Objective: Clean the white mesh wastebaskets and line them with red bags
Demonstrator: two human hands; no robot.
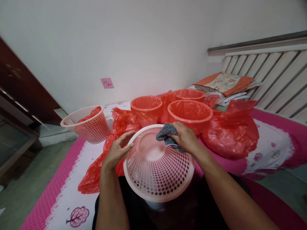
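A pale pink perforated plastic basket (157, 174) rests tilted over my lap, its open mouth facing me. My left hand (118, 148) grips the white-pink rim at the left, with the thumb at the edge and the fingers behind it. In my right hand (183, 135) is a bunched dark grey cloth (167, 131), pressed at the basket's upper right rim. The fingertips under the cloth are partly hidden. Just beyond stand several baskets lined with red plastic bags, the closest being the lined basket (190, 111) behind my right hand.
On the bed, a pink basket (94, 129) with some red plastic inside stands at left. Red plastic bags (231, 134) lie around the lined baskets. Folded fabrics (224, 83) are stacked by the radiator (268, 73). A white wall runs behind, and the bed's left edge drops to the floor.
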